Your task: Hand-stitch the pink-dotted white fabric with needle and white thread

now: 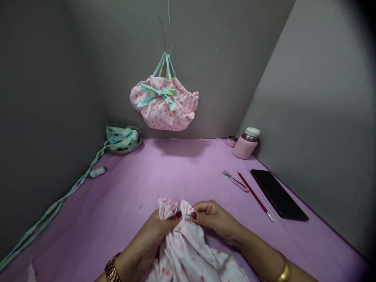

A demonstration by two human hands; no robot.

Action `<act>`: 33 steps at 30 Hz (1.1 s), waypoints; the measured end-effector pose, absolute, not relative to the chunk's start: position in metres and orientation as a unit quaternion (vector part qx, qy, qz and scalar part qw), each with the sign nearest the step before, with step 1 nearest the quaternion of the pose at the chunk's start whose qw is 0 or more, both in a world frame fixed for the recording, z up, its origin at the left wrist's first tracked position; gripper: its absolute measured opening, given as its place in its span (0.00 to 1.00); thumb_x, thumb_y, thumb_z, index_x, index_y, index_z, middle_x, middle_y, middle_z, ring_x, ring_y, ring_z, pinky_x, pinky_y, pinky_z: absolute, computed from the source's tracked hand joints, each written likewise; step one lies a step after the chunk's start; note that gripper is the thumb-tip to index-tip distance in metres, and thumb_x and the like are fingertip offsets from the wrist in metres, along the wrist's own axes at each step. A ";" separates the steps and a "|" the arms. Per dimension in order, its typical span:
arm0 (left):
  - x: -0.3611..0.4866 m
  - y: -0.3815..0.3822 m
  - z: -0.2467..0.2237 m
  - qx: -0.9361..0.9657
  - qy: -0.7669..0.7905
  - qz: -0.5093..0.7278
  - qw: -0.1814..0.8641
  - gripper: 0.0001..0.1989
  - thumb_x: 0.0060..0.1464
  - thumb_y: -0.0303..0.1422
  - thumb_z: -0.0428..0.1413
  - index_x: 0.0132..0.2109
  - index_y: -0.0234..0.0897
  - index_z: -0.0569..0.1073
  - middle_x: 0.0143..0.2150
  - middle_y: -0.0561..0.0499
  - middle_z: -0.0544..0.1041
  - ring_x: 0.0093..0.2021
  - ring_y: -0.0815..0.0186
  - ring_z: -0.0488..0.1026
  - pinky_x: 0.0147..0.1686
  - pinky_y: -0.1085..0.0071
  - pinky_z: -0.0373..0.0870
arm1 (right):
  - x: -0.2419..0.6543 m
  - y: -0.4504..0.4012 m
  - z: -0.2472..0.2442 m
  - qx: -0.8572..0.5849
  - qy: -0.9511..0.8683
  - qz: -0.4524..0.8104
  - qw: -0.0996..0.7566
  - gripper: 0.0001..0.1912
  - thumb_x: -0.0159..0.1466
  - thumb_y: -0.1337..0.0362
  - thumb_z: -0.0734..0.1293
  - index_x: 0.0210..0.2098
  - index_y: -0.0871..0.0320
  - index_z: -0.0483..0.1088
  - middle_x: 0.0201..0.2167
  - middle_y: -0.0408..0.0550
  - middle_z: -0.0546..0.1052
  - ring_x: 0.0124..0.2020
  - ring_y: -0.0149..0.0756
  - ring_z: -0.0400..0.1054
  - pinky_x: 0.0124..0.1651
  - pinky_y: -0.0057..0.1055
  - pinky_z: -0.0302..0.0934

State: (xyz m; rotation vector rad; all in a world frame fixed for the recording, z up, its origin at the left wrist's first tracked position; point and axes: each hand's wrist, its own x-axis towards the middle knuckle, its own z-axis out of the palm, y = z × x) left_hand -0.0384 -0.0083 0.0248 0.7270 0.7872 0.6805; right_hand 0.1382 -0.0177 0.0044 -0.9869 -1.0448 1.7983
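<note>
A white fabric piece with pink-red dots hangs bunched between both hands near the table's front edge. My left hand grips its gathered upper part, thumb on top and fingers hidden behind the cloth. Pinching the same gathers just to the right is my right hand, its thumb and curled fingers closed on the fabric. Small ruffles stand up above the thumbs. The lower part of the cloth spreads down past the bottom of the picture. No needle can be made out.
A dotted pink pouch with a green bow hangs at the back. Thread snips, a red pencil, a black phone-like slab and a pink jar lie right. Left are a basket, green fabric strips and a thread spool.
</note>
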 end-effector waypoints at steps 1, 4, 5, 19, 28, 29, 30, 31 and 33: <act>-0.038 -0.008 0.025 0.341 0.363 0.319 0.806 0.15 0.42 0.34 0.64 0.38 0.32 0.76 0.28 0.45 0.78 0.31 0.60 0.75 0.37 0.65 0.69 | 0.138 -0.018 0.005 -0.390 -0.411 0.717 0.407 0.16 0.48 0.57 0.74 0.30 0.64 0.76 0.21 0.45 0.74 0.23 0.27 0.65 0.31 0.25 0.57; -0.039 -0.009 0.026 0.349 0.354 0.322 0.806 0.14 0.44 0.33 0.63 0.39 0.31 0.76 0.29 0.44 0.78 0.32 0.60 0.75 0.38 0.65 0.69 | 0.138 -0.018 0.005 -0.383 -0.405 0.725 0.405 0.16 0.48 0.57 0.74 0.30 0.64 0.76 0.21 0.44 0.74 0.23 0.26 0.65 0.32 0.24 0.57; -0.039 -0.009 0.026 0.350 0.354 0.323 0.805 0.14 0.44 0.33 0.62 0.38 0.31 0.76 0.29 0.44 0.78 0.32 0.60 0.75 0.38 0.65 0.69 | 0.138 -0.019 0.005 -0.382 -0.404 0.725 0.406 0.16 0.48 0.57 0.74 0.30 0.64 0.76 0.21 0.45 0.74 0.23 0.26 0.65 0.32 0.24 0.57; -0.037 -0.008 0.022 0.377 0.395 0.311 0.778 0.15 0.42 0.36 0.62 0.38 0.32 0.76 0.29 0.45 0.79 0.29 0.61 0.74 0.38 0.65 0.69 | 0.135 -0.019 0.003 -0.404 -0.391 0.711 0.422 0.15 0.47 0.59 0.75 0.26 0.65 0.73 0.22 0.43 0.73 0.22 0.23 0.63 0.28 0.21 0.54; -0.041 -0.010 0.028 0.413 0.406 0.313 0.753 0.10 0.48 0.30 0.56 0.39 0.31 0.76 0.30 0.45 0.78 0.29 0.63 0.73 0.35 0.67 0.67 | 0.141 -0.017 0.002 -0.403 -0.431 0.697 0.408 0.15 0.50 0.57 0.73 0.29 0.65 0.75 0.23 0.44 0.74 0.23 0.25 0.63 0.29 0.22 0.55; -0.041 -0.010 0.028 0.417 0.405 0.312 0.751 0.10 0.48 0.30 0.56 0.38 0.31 0.76 0.30 0.45 0.78 0.29 0.64 0.72 0.36 0.67 0.67 | 0.141 -0.017 0.003 -0.403 -0.439 0.693 0.406 0.15 0.50 0.58 0.73 0.29 0.65 0.75 0.23 0.45 0.74 0.23 0.25 0.63 0.29 0.23 0.55; -0.041 -0.010 0.028 0.419 0.405 0.312 0.750 0.10 0.48 0.30 0.55 0.38 0.31 0.76 0.30 0.45 0.77 0.29 0.64 0.72 0.36 0.66 0.67 | 0.142 -0.017 0.003 -0.403 -0.448 0.689 0.402 0.15 0.50 0.58 0.73 0.29 0.65 0.75 0.23 0.45 0.74 0.23 0.25 0.64 0.30 0.23 0.55; -0.041 -0.010 0.028 0.421 0.408 0.310 0.749 0.10 0.48 0.30 0.55 0.37 0.32 0.76 0.30 0.45 0.77 0.29 0.64 0.72 0.36 0.66 0.67 | 0.142 -0.017 0.003 -0.404 -0.456 0.685 0.399 0.14 0.51 0.58 0.73 0.30 0.64 0.76 0.23 0.45 0.74 0.23 0.26 0.64 0.30 0.23 0.56; -0.041 -0.009 0.026 0.423 0.417 0.304 0.745 0.09 0.47 0.31 0.56 0.36 0.32 0.75 0.29 0.46 0.76 0.28 0.65 0.71 0.35 0.67 0.66 | 0.142 -0.018 0.004 -0.405 -0.470 0.678 0.394 0.14 0.51 0.58 0.72 0.31 0.64 0.76 0.24 0.45 0.75 0.24 0.26 0.64 0.31 0.24 0.56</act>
